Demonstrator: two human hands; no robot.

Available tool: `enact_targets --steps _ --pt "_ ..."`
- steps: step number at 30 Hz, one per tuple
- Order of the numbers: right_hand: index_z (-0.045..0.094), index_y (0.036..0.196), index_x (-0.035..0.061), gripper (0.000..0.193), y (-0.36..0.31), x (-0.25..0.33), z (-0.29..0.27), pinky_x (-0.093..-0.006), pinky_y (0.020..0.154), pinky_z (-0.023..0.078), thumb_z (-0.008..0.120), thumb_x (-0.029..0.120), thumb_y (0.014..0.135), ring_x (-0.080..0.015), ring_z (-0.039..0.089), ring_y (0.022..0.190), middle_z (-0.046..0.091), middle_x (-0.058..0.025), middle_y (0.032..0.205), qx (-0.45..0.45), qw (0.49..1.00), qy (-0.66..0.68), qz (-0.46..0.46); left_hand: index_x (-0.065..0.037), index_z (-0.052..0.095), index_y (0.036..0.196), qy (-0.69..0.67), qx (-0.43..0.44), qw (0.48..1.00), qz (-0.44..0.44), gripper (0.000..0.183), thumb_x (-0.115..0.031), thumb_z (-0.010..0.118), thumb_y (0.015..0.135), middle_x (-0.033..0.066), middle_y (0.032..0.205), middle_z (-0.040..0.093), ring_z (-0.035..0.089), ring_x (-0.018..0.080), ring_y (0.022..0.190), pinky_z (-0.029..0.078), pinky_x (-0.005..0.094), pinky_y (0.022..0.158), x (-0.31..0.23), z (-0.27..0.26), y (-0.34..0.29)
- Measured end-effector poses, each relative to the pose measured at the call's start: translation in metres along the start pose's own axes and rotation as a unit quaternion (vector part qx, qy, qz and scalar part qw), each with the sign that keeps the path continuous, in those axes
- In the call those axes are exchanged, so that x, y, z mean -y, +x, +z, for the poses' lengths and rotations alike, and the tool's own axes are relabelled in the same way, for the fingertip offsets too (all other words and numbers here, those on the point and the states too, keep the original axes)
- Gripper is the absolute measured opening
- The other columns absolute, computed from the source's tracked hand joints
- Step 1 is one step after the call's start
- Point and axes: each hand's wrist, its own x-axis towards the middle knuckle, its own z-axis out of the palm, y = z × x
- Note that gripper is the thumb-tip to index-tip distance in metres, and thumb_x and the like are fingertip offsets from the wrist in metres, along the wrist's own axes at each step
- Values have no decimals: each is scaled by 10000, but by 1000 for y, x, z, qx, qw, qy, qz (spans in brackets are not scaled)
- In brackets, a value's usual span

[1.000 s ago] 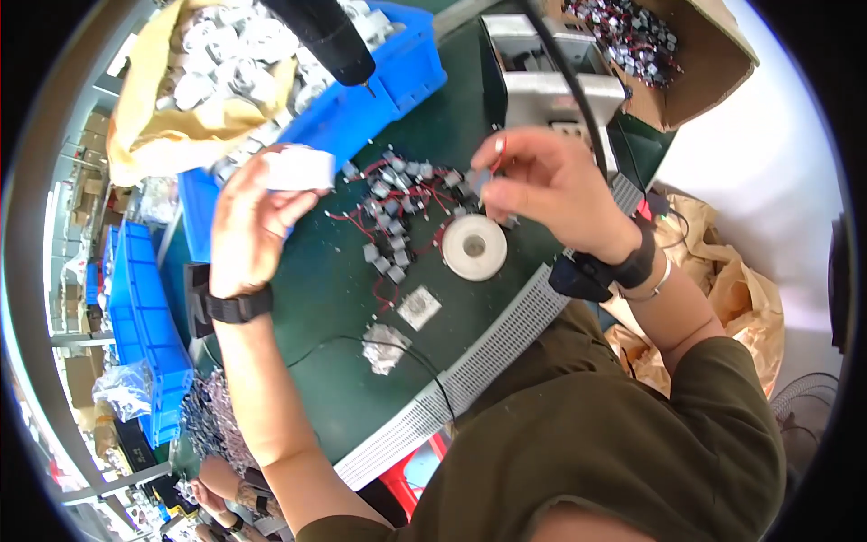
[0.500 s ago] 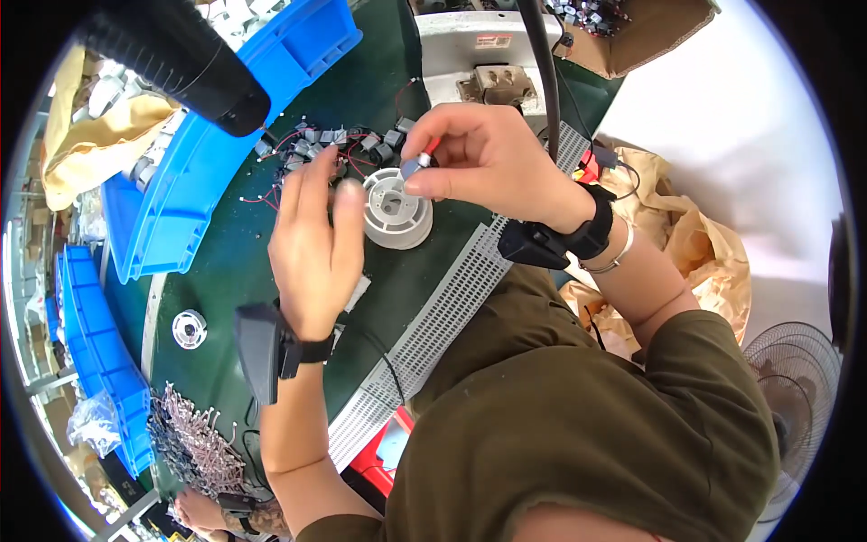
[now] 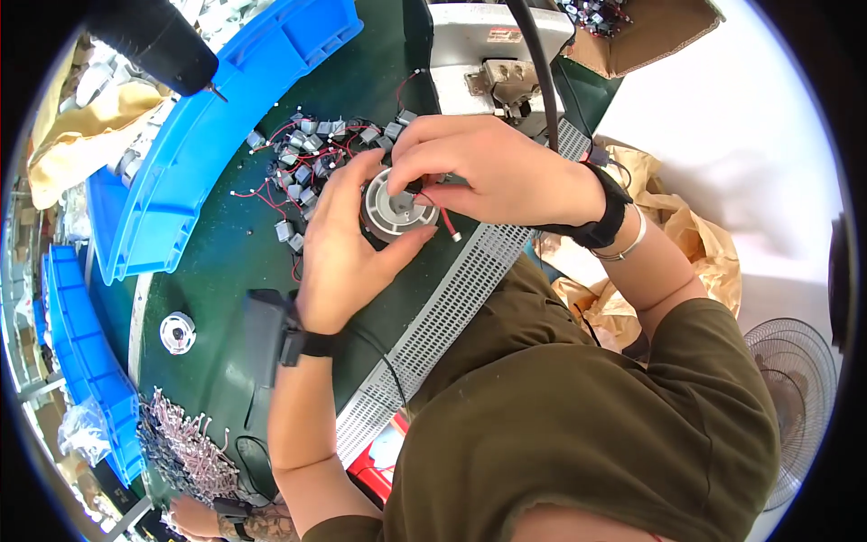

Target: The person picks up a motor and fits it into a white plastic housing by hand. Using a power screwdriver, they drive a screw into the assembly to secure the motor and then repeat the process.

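Observation:
My left hand (image 3: 348, 244) is curled round a round white plastic housing (image 3: 384, 215), thumb on its near side and fingers on its far side. Over the housing's top, my right hand (image 3: 474, 172) pinches a small motor, mostly hidden by the fingers. From that pinch hangs a red and black wire lead (image 3: 446, 219) ending in a small white connector (image 3: 455, 237). Just beyond my left hand lies a loose pile of small grey motors (image 3: 312, 144) with red wires. A second round white part (image 3: 178, 333) rests on the green table, away to the left.
A black power screwdriver (image 3: 163, 45) hangs at upper left over a long blue bin (image 3: 185, 181). A metal fixture (image 3: 492, 54) stands at the back. Bundled wires (image 3: 185, 443) lie at lower left, near another person's hand (image 3: 194, 517). A perforated strip (image 3: 433, 316) edges the table (image 3: 226, 298).
My right hand has brought the small motor down onto the round housing. My left hand has moved right and closed round the housing. The screwdriver has shifted up and left.

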Motion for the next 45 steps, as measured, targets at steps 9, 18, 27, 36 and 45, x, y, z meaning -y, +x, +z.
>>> enact_targets --steps 9,18,27,36,45 --pt "555 936 47 258 9 10 -3 -353 732 481 631 -16 698 -283 549 880 559 -68 974 141 972 -180 -57 -28 444 1258 -51 76 994 57 735 -207 811 647 158 1115 595 566 337 1054 456 392 879 15 -13 8" --pt "509 1175 -12 398 82 49 -20 -339 885 457 650 -35 803 -188 537 1057 584 -111 1106 -251 960 -116 37 -29 613 1057 80 -91 972 201 542 -214 826 595 172 1091 595 596 322 932 496 391 788 26 5 -17" --pt "585 745 -14 181 182 44 -70 -244 518 434 682 137 766 -121 541 564 567 -50 673 -179 903 357 -159 -61 673 936 79 -103 974 186 356 -169 806 624 161 1095 598 626 292 849 527 361 690 15 15 -12" --pt "603 812 2 125 41 34 -95 -207 453 404 707 52 766 -76 531 505 587 -27 638 -365 914 176 -24 -64 681 950 103 -96 967 210 362 -100 804 611 197 1123 591 633 327 866 532 359 701 22 10 -8" --pt "554 961 -19 244 8 18 -88 -212 478 419 692 42 769 -83 538 519 589 -29 660 -437 871 217 47 -49 665 983 94 -79 973 196 395 -61 792 609 212 1173 566 610 348 949 524 374 757 27 11 -14"
